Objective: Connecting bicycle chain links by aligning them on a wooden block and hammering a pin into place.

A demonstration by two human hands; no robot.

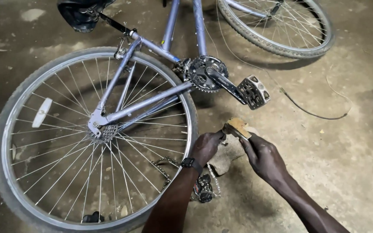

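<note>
Left hand (207, 146) and right hand (262, 156) gripping worn brownish block (237, 127), small part between them unclear

Two wheels (96, 138), one pedal (253, 91), perhaps one chain (206, 187)

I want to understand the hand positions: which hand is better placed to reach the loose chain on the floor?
Probably the left hand. The chain lies just below its wrist beside the rear wheel, while the right hand holds the tan block farther away.
</note>
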